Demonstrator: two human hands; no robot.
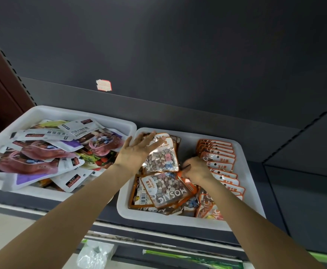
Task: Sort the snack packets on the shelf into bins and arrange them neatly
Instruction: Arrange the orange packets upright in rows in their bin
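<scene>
Left hand [137, 150] lay flat, fingers straight, on candy packet [161, 156] by right bin's [253, 191] left wall. Right hand [196, 169] pinched an orange packet [186, 180] mid-bin.

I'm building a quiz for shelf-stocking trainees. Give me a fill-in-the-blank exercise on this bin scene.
1. The left hand rests on a stone candy packet with fingers ____.
2. Both hands work in the ____ bin.
3. The orange packets stand in a neat ____.
4. The left bin holds a ____ pile.

Missing: straight, right, row, jumbled
</scene>
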